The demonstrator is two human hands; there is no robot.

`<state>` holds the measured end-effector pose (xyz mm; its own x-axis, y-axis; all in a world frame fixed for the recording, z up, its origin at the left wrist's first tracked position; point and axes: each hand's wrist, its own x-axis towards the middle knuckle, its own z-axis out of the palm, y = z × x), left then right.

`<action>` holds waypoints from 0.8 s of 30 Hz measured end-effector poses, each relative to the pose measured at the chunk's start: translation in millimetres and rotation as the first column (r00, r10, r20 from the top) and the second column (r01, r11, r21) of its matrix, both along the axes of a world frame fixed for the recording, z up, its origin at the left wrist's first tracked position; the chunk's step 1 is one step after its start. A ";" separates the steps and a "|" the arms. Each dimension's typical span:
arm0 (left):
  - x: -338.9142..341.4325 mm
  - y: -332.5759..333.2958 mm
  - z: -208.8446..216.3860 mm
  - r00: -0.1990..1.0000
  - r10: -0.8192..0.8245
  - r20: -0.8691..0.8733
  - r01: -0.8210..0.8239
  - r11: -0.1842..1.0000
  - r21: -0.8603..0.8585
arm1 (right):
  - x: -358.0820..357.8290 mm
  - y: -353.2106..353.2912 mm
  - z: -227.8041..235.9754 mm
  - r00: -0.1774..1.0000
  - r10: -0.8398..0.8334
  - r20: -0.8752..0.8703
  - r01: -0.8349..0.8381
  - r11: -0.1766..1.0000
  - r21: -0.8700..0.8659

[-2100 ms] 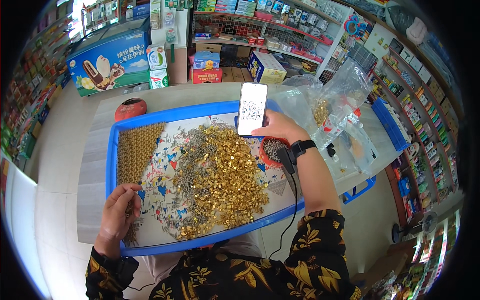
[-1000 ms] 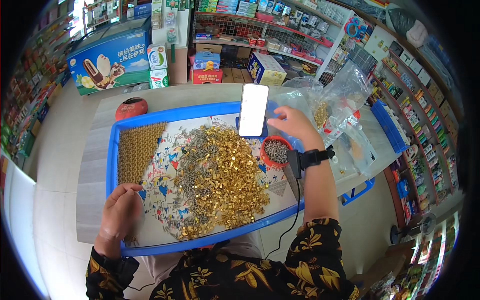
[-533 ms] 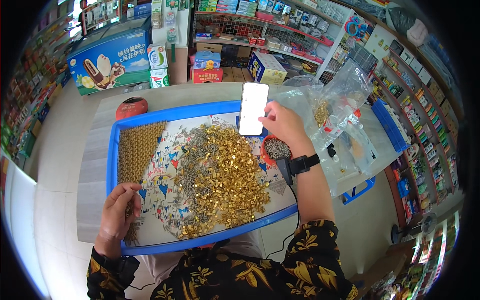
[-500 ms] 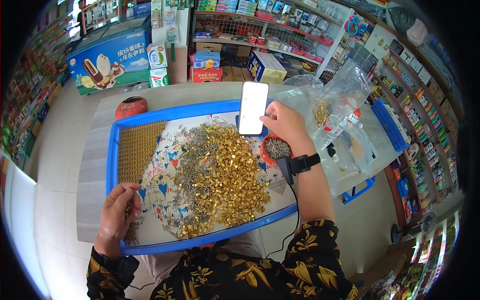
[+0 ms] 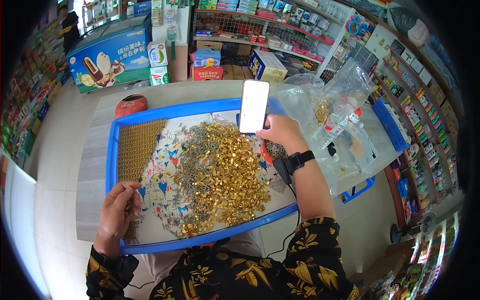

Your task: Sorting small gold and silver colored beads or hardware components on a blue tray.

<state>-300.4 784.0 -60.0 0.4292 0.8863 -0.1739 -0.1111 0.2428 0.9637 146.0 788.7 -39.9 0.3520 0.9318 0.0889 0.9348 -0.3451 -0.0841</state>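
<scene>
My left hand (image 5: 118, 209) is closed at the left side of a blue-rimmed tray (image 5: 111, 165). Its fingertips are pinched together, and what they hold is too small and hidden to name. Neat rows of small brass pieces (image 5: 137, 142) stand beyond it, with more brass showing beneath the palm. A loose heap of gold-coloured metal pieces (image 5: 232, 175) fills the tray's middle, beside a band of silver screw-like pieces (image 5: 195, 150). My right hand (image 5: 282, 132) reaches over the far right rim, a fingertip at the lower edge of an upright phone (image 5: 254, 107) with a white screen.
Beneath my right wrist sits a red bowl (image 5: 266, 150) of silver pieces. A red round container (image 5: 131, 106) stands behind the tray. Clear plastic bags (image 5: 345, 100) lie on the table's right. A freezer (image 5: 110, 60), shop shelves (image 5: 420, 110) and a distant person (image 5: 70, 30) are beyond.
My right hand has shifted down the phone from its screen to its lower edge, now covering more of the red bowl. A person has come into sight at the far left. My left hand is still.
</scene>
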 end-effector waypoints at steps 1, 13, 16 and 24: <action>-0.2 0.8 0.2 1.000 -0.001 0.002 0.001 1.000 0.000 | 0.2 0.4 -0.1 1.000 -0.006 0.002 0.006 1.000 0.005; -5.8 -2.1 -4.4 0.994 -0.111 0.008 0.111 0.992 0.056 | 6.7 -10.7 -3.1 0.993 0.069 -0.097 -0.062 0.995 0.073; -9.2 -2.5 -7.0 0.993 -0.106 0.049 0.106 0.994 0.001 | -1.2 -12.1 3.7 0.999 0.042 -0.013 -0.041 0.997 0.061; -18.2 3.7 -12.6 0.991 -0.107 0.079 0.106 0.994 0.018 | -1.3 -5.6 3.1 0.996 0.045 -0.074 -0.028 0.974 0.226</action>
